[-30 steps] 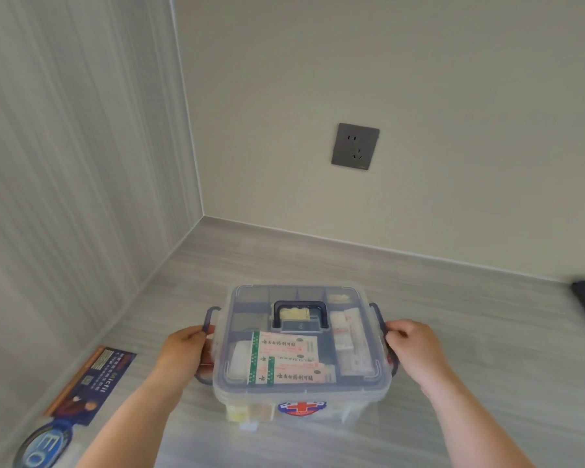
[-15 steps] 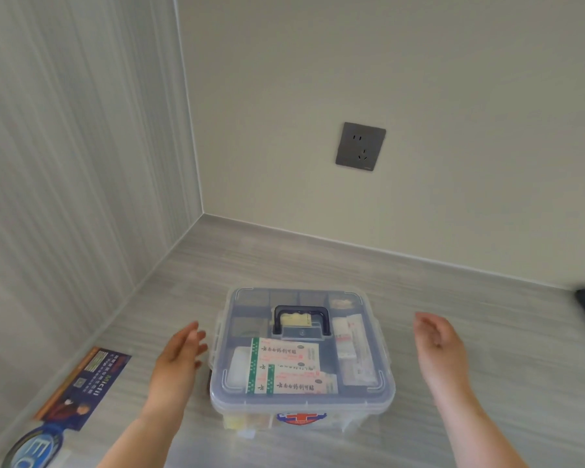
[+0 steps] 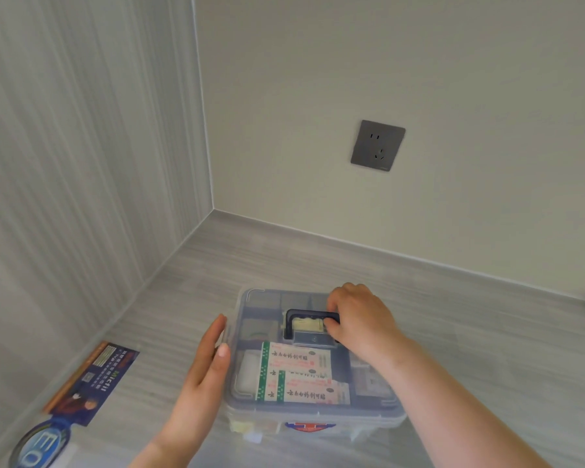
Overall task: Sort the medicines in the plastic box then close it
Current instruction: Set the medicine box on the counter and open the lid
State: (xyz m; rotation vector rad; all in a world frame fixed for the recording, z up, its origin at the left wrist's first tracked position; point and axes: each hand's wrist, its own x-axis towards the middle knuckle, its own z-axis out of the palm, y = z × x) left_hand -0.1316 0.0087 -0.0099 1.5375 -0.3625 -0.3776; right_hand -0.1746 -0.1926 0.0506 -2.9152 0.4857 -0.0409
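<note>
Right hand (image 3: 358,324) now gripping handle (image 3: 309,315), perhaps; left hand (image 3: 210,363) flat against plastic box (image 3: 314,413).

- Light is soft, even and fairly bright, with no glare on the walls.
- Faint shadows lie under the box (image 3: 314,359) and the hands.
- Wide-angle distortion bends the wall corner (image 3: 203,130) and edges.
- The leaflet (image 3: 92,383) at lower left is blurred, and the whole frame looks slightly soft.
</note>
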